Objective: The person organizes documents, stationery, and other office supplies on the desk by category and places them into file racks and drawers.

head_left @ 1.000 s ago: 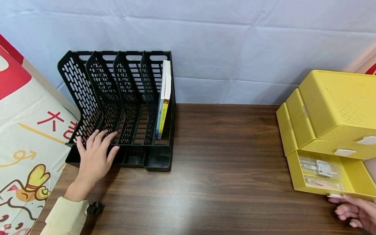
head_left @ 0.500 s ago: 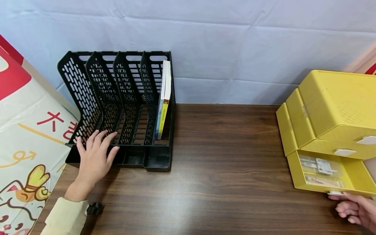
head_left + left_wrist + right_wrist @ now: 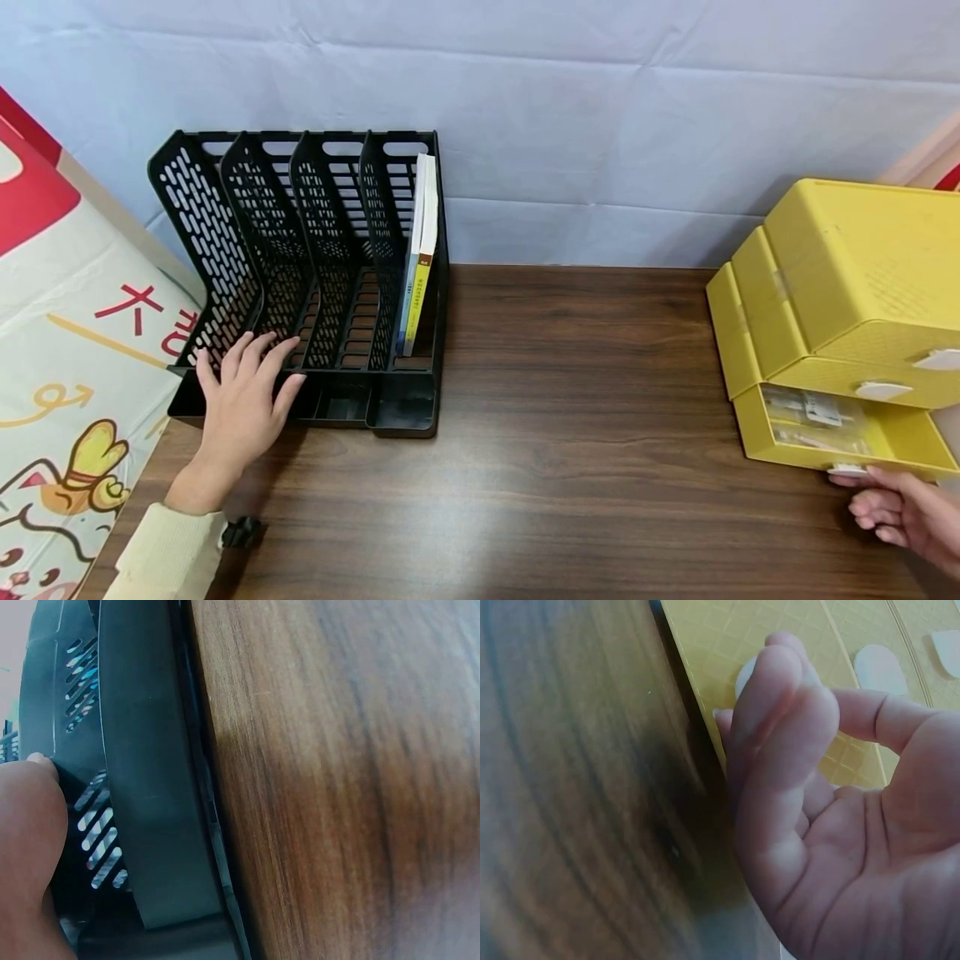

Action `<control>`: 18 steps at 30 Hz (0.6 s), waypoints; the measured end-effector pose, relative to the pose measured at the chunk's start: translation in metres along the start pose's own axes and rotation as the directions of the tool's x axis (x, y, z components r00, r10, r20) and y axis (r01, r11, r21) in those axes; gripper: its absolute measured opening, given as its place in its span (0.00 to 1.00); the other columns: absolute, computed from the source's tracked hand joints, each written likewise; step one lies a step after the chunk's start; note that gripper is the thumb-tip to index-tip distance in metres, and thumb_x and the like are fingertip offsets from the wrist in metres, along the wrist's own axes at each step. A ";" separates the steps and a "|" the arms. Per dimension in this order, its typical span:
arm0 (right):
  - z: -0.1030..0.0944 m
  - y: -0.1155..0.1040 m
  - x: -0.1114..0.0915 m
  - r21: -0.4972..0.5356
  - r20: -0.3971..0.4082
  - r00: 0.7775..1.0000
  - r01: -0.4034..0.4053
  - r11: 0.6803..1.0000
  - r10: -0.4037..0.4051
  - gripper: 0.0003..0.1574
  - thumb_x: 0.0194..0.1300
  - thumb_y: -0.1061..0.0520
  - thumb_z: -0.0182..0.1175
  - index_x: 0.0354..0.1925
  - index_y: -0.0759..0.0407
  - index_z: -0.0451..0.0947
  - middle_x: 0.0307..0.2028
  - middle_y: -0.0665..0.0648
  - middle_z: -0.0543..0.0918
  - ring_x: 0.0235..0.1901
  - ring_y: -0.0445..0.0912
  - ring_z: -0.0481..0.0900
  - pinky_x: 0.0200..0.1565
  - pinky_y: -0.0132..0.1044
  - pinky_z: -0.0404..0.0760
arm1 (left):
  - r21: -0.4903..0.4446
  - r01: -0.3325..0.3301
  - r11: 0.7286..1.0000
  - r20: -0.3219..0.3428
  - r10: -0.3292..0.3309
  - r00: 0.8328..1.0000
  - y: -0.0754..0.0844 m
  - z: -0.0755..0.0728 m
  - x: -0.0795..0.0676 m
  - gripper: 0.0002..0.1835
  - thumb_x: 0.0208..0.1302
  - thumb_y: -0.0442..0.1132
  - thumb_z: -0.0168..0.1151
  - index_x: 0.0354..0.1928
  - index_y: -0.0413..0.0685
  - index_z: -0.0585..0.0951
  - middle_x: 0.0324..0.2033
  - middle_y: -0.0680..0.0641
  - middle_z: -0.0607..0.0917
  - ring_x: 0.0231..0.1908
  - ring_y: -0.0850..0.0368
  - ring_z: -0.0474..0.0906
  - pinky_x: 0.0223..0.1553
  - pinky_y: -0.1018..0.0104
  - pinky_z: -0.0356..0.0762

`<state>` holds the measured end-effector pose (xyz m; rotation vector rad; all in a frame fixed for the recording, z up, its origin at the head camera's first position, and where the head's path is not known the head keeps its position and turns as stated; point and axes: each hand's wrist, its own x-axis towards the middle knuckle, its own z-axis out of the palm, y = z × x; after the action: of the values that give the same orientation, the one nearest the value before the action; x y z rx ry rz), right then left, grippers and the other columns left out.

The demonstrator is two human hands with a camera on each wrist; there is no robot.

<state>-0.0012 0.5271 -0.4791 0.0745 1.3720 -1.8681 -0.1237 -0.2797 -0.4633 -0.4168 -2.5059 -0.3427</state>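
Observation:
My left hand (image 3: pixel 240 408) rests with spread fingers on the front of a black file rack (image 3: pixel 405 425) at the left. Its thumb (image 3: pixel 30 832) touches the rack's edge in the left wrist view. At the far right, my right hand (image 3: pixel 900 508) pinches the white handle (image 3: pixel 847 470) of the bottom yellow drawer (image 3: pixel 918 462) between thumb and index finger; the other fingers curl below. That drawer is partly pulled out, showing clear packets (image 3: pixel 821 408) inside. The right wrist view shows the handle mostly hidden behind the fingers.
Two thin books (image 3: pixel 420 292) lean upright in the rack's rightmost slot. Above the bottom drawer sit two more yellow drawers (image 3: pixel 862 258) with white handles, both closed. A brown wooden table (image 3: pixel 570 400) lies between rack and drawers, and a pale cloth (image 3: pixel 562 125) hangs behind.
The bottom drawer has slid partway inward, with my right hand moving along on its handle. Less of the packets shows now. My left hand and the rack have stayed put.

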 end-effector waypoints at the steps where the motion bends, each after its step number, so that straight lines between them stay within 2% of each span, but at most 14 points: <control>1: -0.001 -0.001 0.001 0.008 0.016 1.000 0.013 1.000 -0.013 0.46 0.84 0.49 0.15 0.56 0.41 0.86 0.42 0.47 0.90 0.42 0.39 0.86 0.43 0.31 0.83 | 0.000 0.000 1.000 0.000 0.000 1.000 0.000 0.000 0.000 0.36 0.77 0.67 0.36 0.64 0.47 0.77 0.62 0.33 0.75 0.67 0.30 0.62 0.65 0.20 0.36; 6: -0.004 -0.006 0.008 0.043 0.059 0.996 0.068 0.997 -0.071 0.47 0.83 0.50 0.14 0.58 0.45 0.85 0.43 0.49 0.90 0.44 0.40 0.87 0.44 0.32 0.83 | 0.001 -0.006 1.000 -0.010 0.006 1.000 0.000 0.000 0.000 0.35 0.77 0.66 0.37 0.63 0.47 0.77 0.61 0.33 0.75 0.67 0.30 0.62 0.65 0.20 0.35; 11: -0.003 -0.012 0.014 0.040 0.056 0.992 0.109 0.993 -0.111 0.47 0.83 0.51 0.13 0.59 0.46 0.84 0.43 0.49 0.89 0.43 0.41 0.87 0.44 0.32 0.83 | 0.002 -0.010 1.000 -0.009 0.010 1.000 -0.001 0.000 0.000 0.34 0.78 0.66 0.38 0.64 0.47 0.77 0.62 0.33 0.75 0.67 0.29 0.62 0.65 0.21 0.35; 18: -0.005 -0.021 0.022 0.073 0.125 0.978 0.159 0.985 -0.167 0.48 0.82 0.52 0.11 0.62 0.49 0.82 0.45 0.50 0.88 0.45 0.41 0.86 0.47 0.33 0.82 | 0.004 -0.006 1.000 0.001 0.006 1.000 -0.001 0.000 0.000 0.35 0.78 0.66 0.37 0.64 0.47 0.77 0.62 0.33 0.75 0.67 0.30 0.62 0.65 0.20 0.36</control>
<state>-0.0308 0.5207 -0.4748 -0.1309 1.2623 -2.0142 -0.1236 -0.2808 -0.4635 -0.4230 -2.5050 -0.3350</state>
